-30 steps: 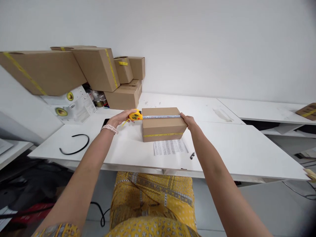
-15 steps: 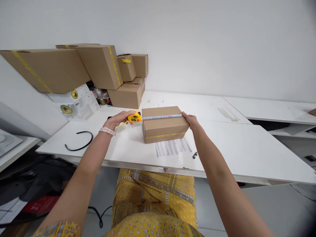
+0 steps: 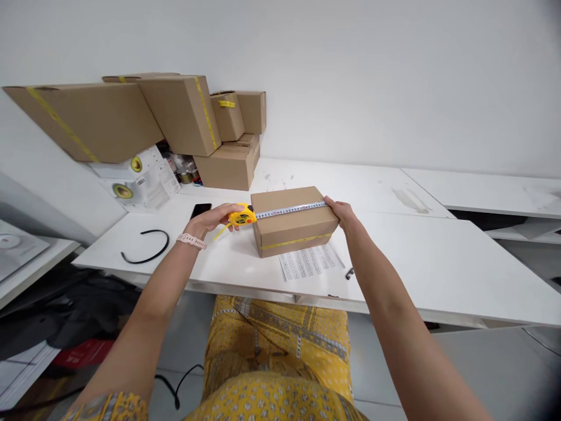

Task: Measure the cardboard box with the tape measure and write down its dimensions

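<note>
A closed cardboard box [image 3: 291, 225] lies on the white table, with a strip of yellow tape along its front side. My left hand [image 3: 217, 217] is closed around a yellow tape measure [image 3: 242, 215] at the box's left edge, its yellow strap hanging below. The white blade [image 3: 291, 210] runs out across the box top to the right edge. There my right hand [image 3: 340, 211] pinches the blade's end, its fingers pressed against the box corner and partly hidden behind it. Partly under the box is a printed sheet [image 3: 307, 263].
A black phone [image 3: 201, 209] and a black headband-like hoop [image 3: 164, 248] lie to the left. Several taped cartons [image 3: 175, 114] are stacked at the back left above avocado-printed white boxes [image 3: 144, 187]. A small black item [image 3: 349, 273] sits near my right forearm.
The tape measure has come up against the box's left edge, and its blade lies slightly more slanted. More of the phone shows behind my left hand. My right hand stays at the right edge.
</note>
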The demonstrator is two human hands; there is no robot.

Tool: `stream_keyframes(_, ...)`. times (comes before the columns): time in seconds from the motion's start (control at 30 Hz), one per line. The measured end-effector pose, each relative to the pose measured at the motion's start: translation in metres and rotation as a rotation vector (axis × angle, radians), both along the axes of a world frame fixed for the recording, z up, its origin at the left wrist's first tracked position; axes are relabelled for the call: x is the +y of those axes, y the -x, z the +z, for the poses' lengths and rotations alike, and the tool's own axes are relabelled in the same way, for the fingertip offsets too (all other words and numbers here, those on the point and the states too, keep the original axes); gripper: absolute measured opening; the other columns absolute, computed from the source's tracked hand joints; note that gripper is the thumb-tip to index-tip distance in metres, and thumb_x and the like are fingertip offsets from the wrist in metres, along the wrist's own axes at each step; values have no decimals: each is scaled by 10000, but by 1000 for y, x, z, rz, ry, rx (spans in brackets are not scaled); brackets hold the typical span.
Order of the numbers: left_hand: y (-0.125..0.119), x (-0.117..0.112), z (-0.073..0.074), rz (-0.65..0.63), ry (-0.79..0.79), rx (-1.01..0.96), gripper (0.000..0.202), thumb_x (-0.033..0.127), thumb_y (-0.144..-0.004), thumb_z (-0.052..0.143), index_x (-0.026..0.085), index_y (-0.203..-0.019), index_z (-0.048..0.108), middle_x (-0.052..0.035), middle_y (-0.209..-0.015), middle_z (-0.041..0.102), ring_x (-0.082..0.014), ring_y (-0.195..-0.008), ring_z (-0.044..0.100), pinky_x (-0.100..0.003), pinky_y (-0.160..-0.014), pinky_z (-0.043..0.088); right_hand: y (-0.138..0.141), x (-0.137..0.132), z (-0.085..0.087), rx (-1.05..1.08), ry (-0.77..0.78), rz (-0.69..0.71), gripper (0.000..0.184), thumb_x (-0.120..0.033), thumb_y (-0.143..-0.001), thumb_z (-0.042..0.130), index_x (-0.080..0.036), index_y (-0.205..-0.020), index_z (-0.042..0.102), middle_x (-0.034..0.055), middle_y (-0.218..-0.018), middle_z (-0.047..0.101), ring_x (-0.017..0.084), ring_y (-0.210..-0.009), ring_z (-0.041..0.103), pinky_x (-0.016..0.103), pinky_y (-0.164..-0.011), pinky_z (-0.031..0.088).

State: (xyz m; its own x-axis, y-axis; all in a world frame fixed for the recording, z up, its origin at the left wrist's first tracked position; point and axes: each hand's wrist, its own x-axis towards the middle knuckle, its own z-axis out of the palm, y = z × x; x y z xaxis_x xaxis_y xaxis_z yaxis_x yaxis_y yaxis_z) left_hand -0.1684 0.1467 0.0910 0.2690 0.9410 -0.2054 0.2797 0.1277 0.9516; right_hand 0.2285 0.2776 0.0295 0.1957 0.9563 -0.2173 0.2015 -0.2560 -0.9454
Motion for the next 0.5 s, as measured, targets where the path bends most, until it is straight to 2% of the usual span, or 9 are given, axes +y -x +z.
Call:
stream_keyframes(0.1, -2, 0, -4, -13, 23, -70, 529, 570, -750, 697, 148, -1066, 748, -114, -946, 763, -178, -585, 640, -291, -502, 506, 0, -1, 0, -10, 0, -4, 417, -573, -728, 794, -187, -805, 655, 116, -934, 745, 217, -764, 666, 307, -583, 514)
stream_keyframes(0.3, 3, 1, -13, 77, 52, -208, 490, 510, -766, 665, 135, -1076, 725, -108, -843, 753, -171, -513, 601, -274, -412, 454, 0, -3, 0, -3, -11, 12, 418, -573, -746, 785, -182, -799, 646, 107, -903, 741, 190, -736, 644, 273, -541, 475)
stream_keyframes(0.5, 8, 4, -13, 55, 26, -224, 486, 477, -732, 712, 117, -1060, 704, -104, -903, 744, -172, -582, 631, -271, -445, 521, 0, -3, -2, 28, 6, 31, 430, -589, -729, 797, -199, -773, 621, 61, -813, 712, 155, -659, 607, 263, -519, 460)
